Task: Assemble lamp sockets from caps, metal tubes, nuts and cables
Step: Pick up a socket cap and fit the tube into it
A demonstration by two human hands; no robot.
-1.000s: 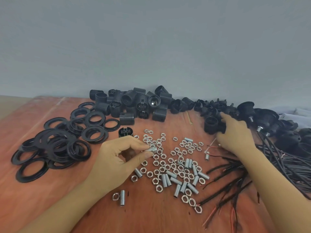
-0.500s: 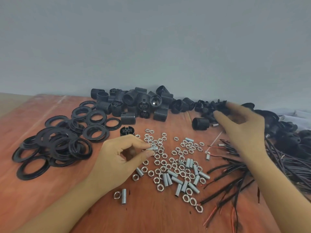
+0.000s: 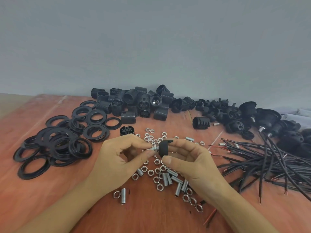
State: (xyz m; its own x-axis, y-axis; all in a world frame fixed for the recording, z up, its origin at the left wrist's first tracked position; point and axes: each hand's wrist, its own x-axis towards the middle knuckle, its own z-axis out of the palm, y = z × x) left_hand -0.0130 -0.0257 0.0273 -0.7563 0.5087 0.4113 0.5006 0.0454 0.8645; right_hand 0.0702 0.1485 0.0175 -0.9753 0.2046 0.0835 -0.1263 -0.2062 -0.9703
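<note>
My left hand (image 3: 117, 160) pinches a short threaded metal tube (image 3: 152, 148) between thumb and forefinger. My right hand (image 3: 190, 163) grips a black dome-shaped cap (image 3: 164, 148) and holds it against the tube's end, just above the table. Loose nuts and metal tubes (image 3: 165, 178) lie scattered on the red-brown table (image 3: 42, 195) under and in front of both hands. Black cables (image 3: 262, 162) with bare ends lie in a bundle to the right. More black caps (image 3: 225, 113) sit at the back right.
A pile of black threaded socket bodies (image 3: 134, 103) stands at the back centre, one of them lying alone (image 3: 201, 122). Black flat rings (image 3: 58, 143) are heaped at the left. Finished caps with cables (image 3: 269, 120) lie at the far right against the grey wall.
My right hand took a black cap from the back-right pile and brought it down to the tube in my left hand. The left hand stayed nearly in place.
</note>
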